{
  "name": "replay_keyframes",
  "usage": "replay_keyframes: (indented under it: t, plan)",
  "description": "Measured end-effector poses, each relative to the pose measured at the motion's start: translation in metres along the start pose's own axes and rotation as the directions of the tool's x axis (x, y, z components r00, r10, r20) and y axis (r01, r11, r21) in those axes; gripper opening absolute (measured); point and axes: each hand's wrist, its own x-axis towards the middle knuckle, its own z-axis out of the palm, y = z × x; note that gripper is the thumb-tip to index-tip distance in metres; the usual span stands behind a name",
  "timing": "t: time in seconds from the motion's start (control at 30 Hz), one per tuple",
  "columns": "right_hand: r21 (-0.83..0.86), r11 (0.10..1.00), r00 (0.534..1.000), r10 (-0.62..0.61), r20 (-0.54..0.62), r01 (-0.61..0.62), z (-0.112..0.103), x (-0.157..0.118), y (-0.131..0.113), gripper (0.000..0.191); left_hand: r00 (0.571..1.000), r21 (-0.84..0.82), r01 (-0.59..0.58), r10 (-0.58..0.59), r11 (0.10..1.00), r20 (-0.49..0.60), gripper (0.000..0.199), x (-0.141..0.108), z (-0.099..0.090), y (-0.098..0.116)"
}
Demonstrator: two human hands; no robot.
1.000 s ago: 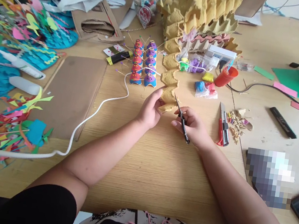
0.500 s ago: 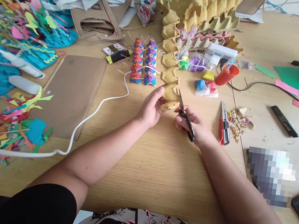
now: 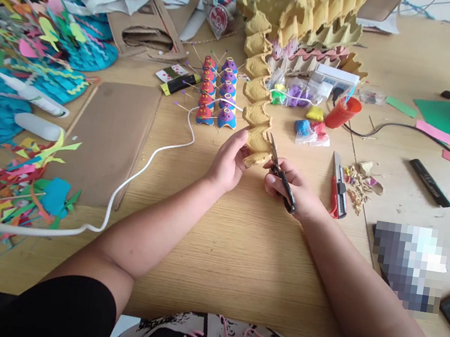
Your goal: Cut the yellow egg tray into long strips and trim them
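Note:
A long strip of yellow egg carton point(image 3: 257, 118) runs away from me, its near end gripped by my left hand point(image 3: 229, 161). My right hand point(image 3: 290, 186) is closed around black-handled scissors point(image 3: 284, 184). The blades lie against the right edge of the strip's near cups; how far apart they are is hard to make out. Just left of the strip stand two rows of painted egg-carton cups point(image 3: 225, 113), red and purple over blue, with pins stuck in them.
Stacked egg trays point(image 3: 303, 11) rise at the back. A white cable point(image 3: 114, 191) crosses the left side. To the right are an orange cup point(image 3: 343, 113), a red utility knife point(image 3: 338, 188) and carton scraps point(image 3: 360, 183). Cardboard point(image 3: 106, 139) and paper cuttings point(image 3: 6, 186) lie left.
Almost nothing differs. Both hands, the strip and the scissors hold nearly the same place; the whole view has shifted very slightly.

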Motion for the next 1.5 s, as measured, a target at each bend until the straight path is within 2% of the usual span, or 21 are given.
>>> replay_keyframes:
  t: [0.17, 0.3, 0.47, 0.6, 0.8, 0.93, 1.1, 1.23, 1.5]
  plan:
    - [-0.016, 1.0, 1.0, -0.01, 0.009, 0.01, 0.0, 0.0, 0.0, 0.05, 0.999, 0.001, -0.01, 0.01, 1.0, 0.041, 0.038, 0.0, -0.001, 0.0]
    - [-0.037, 0.999, 1.0, -0.017, 0.014, 0.018, 0.0, -0.001, 0.0, 0.049, 0.999, 0.025, -0.017, 0.016, 1.0, 0.037, 0.033, 0.0, -0.001, 0.0]
    - [-0.055, 0.998, 1.0, -0.027, 0.01, 0.028, 0.001, -0.003, 0.0, 0.047, 1.0, -0.011, -0.012, 0.012, 1.0, 0.022, 0.037, 0.001, -0.002, -0.001]
    - [-0.058, 0.997, 0.999, -0.043, 0.002, 0.043, 0.001, -0.003, 0.004, 0.046, 0.997, 0.005, -0.045, 0.044, 0.999, 0.071, 0.031, 0.002, -0.005, -0.003]
    - [-0.195, 0.973, 0.985, -0.144, -0.091, 0.124, 0.0, -0.003, 0.012, 0.044, 0.994, 0.034, -0.082, 0.079, 0.996, 0.069, 0.03, 0.003, -0.006, -0.004]
    - [-0.384, 0.905, 0.956, -0.255, -0.143, 0.184, -0.004, -0.002, 0.016, 0.04, 0.995, 0.09, -0.085, 0.079, 0.992, 0.066, 0.032, 0.001, -0.002, -0.002]
    - [-0.644, 0.743, 0.917, -0.366, -0.16, 0.184, -0.009, -0.001, 0.018, 0.04, 0.995, 0.102, -0.076, 0.069, 0.992, 0.067, 0.035, 0.0, -0.002, -0.001]
    - [-0.731, 0.664, 0.898, -0.404, -0.174, 0.157, -0.009, 0.0, 0.017, 0.04, 0.989, 0.11, -0.112, 0.099, 0.988, 0.113, 0.038, 0.002, -0.005, -0.004]
    - [-0.816, 0.563, 0.875, -0.452, -0.173, 0.129, -0.01, -0.001, 0.016, 0.036, 0.99, 0.167, -0.108, 0.091, 0.98, 0.111, 0.041, 0.004, -0.007, -0.006]
